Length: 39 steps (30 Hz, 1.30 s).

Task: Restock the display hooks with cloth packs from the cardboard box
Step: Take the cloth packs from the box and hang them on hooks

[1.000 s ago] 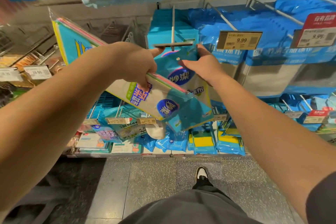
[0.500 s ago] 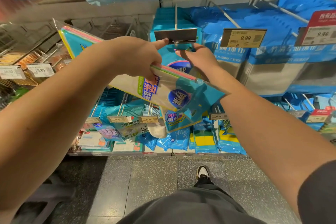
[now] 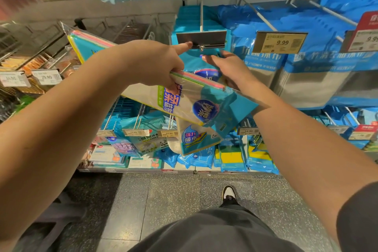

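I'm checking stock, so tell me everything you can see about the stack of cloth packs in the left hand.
The stack of cloth packs is a bundle of flat, clear-plastic packages with teal borders, a white panel, blue Chinese lettering and a round blue logo. Pink, green and yellow cloth edges show along the top side. It lies tilted, sloping down to the right, in front of the shelf. The left hand clamps it from above, index finger pointing at the hook's blank label holder. Its right end overlaps the right forearm.
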Motion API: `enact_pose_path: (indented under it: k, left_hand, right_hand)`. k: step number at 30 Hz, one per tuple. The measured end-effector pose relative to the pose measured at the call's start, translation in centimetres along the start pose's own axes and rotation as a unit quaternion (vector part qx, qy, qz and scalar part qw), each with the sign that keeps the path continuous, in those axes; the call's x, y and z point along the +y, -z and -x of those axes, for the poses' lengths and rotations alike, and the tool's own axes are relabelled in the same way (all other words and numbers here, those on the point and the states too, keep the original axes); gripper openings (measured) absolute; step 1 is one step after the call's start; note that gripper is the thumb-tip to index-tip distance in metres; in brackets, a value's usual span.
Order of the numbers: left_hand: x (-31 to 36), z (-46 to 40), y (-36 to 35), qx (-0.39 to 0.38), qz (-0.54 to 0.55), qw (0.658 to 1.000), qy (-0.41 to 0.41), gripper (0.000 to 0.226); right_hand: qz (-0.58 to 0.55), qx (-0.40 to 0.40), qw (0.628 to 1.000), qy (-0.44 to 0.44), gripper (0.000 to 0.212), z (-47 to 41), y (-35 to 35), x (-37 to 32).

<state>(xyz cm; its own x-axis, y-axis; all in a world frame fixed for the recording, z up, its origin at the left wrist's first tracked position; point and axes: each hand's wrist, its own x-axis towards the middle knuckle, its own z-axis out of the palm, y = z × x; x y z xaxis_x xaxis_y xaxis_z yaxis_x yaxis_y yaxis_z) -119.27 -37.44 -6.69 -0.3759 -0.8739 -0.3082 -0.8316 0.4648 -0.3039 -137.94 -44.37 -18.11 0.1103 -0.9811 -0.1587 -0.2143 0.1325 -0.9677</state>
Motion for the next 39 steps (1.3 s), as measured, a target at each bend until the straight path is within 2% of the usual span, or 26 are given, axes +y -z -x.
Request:
enact_pose_path:
  k: [4, 6, 9, 14, 18, 26, 27, 29, 30, 35, 39]
  left_hand:
    - [-0.2, -0.1, -0.1, 0.006, 0.01, 1.0, -0.002, 0.034]
    - [-0.2, -0.1, -0.1, 0.007, 0.017, 1.0, -0.003, 0.035]
    - [-0.1, -0.1, 0.0, 0.011, 0.024, 1.0, -0.001, 0.036]
    - [-0.4, -0.1, -0.2, 0.018, 0.041, 0.999, -0.001, 0.035]
    - [-0.4, -0.3, -0.3, 0.013, 0.049, 0.999, -0.001, 0.034]
    - [-0.6, -0.5, -0.6, 0.012, 0.057, 0.998, 0.003, 0.034]
    - [-0.6, -0.6, -0.7, 0.01, 0.057, 0.998, 0.004, 0.034]
    - [-0.8, -0.7, -0.9, 0.011, 0.064, 0.998, 0.002, 0.034]
    - [-0.9, -0.8, -1.0, 0.011, 0.073, 0.997, -0.004, 0.034]
    - [-1.1, -0.6, -1.1, 0.004, 0.08, 0.997, -0.004, 0.025]
    - [-1.3, -0.5, -1.3, 0.016, 0.056, 0.998, -0.002, 0.029]
  right_hand:
    - [0.008, 0.005, 1.0, -0.001, 0.02, 0.1, 0.1, -0.2]
    - [0.027, 0.009, 1.0, 0.009, 0.014, 0.3, 0.2, -0.6]
    - [-0.004, 0.012, 1.0, 0.021, 0.006, 0.3, 0.4, -0.7]
    - [-0.056, 0.036, 0.997, 0.043, 0.014, 0.2, 0.3, -0.7]
    - [-0.013, 0.044, 0.997, 0.06, 0.015, -0.3, 0.1, -0.5]
    - [-0.012, 0.042, 0.998, 0.056, 0.023, -0.7, 0.4, 0.5]
    - [-0.004, 0.042, 0.998, 0.053, 0.028, -1.2, 0.4, 0.9]
    - [-0.018, 0.064, 0.997, 0.038, 0.041, -2.1, 0.0, 1.3]
    - [-0.032, 0.067, 0.997, 0.034, 0.035, -2.4, -0.1, 1.3]
    - [-0.052, 0.145, 0.988, 0.01, 0.052, -6.6, -1.2, 1.5]
    - [-0.047, 0.19, 0.981, -0.008, 0.045, -8.9, -1.7, 1.6]
